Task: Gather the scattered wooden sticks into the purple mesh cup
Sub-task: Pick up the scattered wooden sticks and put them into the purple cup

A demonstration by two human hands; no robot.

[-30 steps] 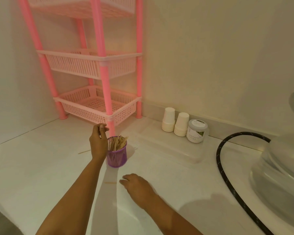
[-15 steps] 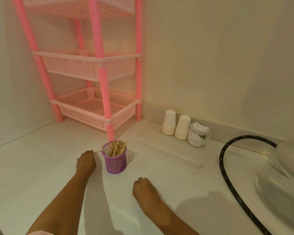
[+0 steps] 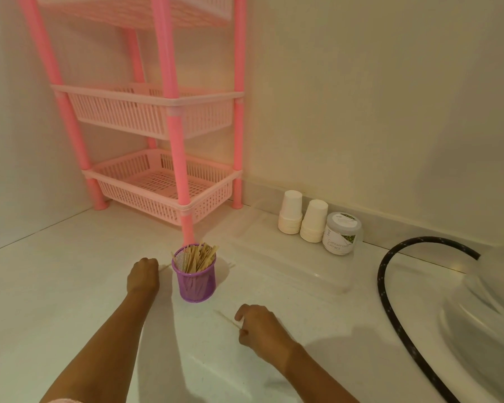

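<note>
The purple mesh cup (image 3: 197, 282) stands upright on the white counter, packed with several wooden sticks (image 3: 197, 258). Just left of the cup, my left hand (image 3: 142, 276) rests on the counter with its fingers curled over one end of a thin stick (image 3: 165, 267) that pokes out toward the cup. In front of the cup and to its right, my right hand (image 3: 261, 330) pinches the near end of another stick (image 3: 227, 318), which lies slanted on the counter. A faint stick (image 3: 231, 265) lies just right of the cup.
A pink three-tier basket rack (image 3: 169, 181) stands right behind the cup. Two stacks of white paper cups (image 3: 301, 221) and a small jar (image 3: 341, 234) sit by the wall. A black hose (image 3: 390, 303) curves along a sink (image 3: 483, 330) at right.
My left hand dropped from above the cup to the counter on its left, onto a stick. My right hand drew back and right, and a stick now shows at its fingertips.
</note>
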